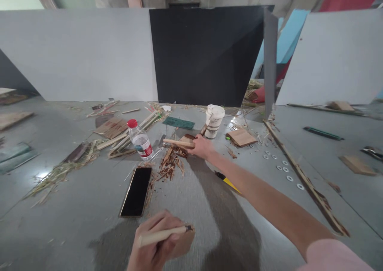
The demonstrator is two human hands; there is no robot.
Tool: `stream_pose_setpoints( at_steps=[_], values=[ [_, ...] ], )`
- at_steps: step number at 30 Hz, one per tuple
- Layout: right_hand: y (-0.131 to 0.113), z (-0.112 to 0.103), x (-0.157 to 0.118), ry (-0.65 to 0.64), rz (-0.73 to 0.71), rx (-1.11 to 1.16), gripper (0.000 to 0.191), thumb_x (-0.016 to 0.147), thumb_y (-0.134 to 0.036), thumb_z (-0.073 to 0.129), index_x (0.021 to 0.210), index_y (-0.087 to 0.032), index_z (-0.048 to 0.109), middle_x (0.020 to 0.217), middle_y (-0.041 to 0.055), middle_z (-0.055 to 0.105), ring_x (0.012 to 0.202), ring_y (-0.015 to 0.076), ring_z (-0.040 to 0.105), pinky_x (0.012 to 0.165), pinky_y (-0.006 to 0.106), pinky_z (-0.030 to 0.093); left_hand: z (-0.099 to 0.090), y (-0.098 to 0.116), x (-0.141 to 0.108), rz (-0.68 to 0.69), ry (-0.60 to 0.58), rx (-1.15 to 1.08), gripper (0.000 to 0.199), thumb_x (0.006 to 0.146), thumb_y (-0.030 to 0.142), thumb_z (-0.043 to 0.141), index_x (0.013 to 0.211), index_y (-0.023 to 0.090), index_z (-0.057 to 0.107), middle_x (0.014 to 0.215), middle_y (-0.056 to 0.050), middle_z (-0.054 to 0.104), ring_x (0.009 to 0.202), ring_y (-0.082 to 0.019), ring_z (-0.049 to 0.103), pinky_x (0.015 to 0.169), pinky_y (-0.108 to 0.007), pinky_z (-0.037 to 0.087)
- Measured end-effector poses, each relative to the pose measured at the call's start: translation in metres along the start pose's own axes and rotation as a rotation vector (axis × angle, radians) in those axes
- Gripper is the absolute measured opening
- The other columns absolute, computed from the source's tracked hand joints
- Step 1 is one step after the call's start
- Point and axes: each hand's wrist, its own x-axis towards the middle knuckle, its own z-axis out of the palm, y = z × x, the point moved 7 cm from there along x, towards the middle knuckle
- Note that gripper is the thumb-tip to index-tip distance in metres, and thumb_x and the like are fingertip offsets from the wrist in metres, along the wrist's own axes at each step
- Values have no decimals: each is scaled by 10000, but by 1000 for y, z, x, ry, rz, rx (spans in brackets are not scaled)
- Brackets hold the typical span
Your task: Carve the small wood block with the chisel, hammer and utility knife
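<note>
Close to the camera, my left hand point(157, 239) is closed round a pale round stick point(161, 236) with a dark tip. A flat brown piece point(184, 242) shows beside its fingers, apparently held in the same hand. My right hand point(204, 147) reaches far forward, its fingers closed at the end of a light wooden strip point(179, 143). A darker brown wood piece lies against that strip, partly hidden. Under it lies a heap of reddish-brown wood shavings point(169, 163). Just behind my right hand stands a stained white bucket point(214, 123).
A phone point(136, 192) and a red-capped water bottle point(140, 141) are left of the shavings. A yellow utility knife point(230, 183) lies partly under my right forearm. Rightward are a wooden block point(241, 137), several washers point(289, 178) and a long wood strip point(305, 177). Panels point(206, 55) stand behind.
</note>
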Motion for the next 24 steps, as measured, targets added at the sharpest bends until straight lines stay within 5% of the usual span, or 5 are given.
stream_pose_setpoints(
  at_steps=[14,24],
  values=[
    [15,-7,-4,-48,11,16,410,1049,-402,731,1388,-178,675,1409,123,685,1185,289,716,988,496,630,1,-14,-6,-18,-21,8,427,1150,520,472,994,256,769,821,9,748,714,-116,702,671,-198,490],
    [36,-13,-54,-183,75,116,344,1067,-412,701,1349,-213,704,1413,99,691,1179,283,714,989,473,630,-3,-20,-9,-56,-18,-9,426,1139,483,498,969,227,792,836,-35,772,728,-150,734,666,-213,537]
  ],
)
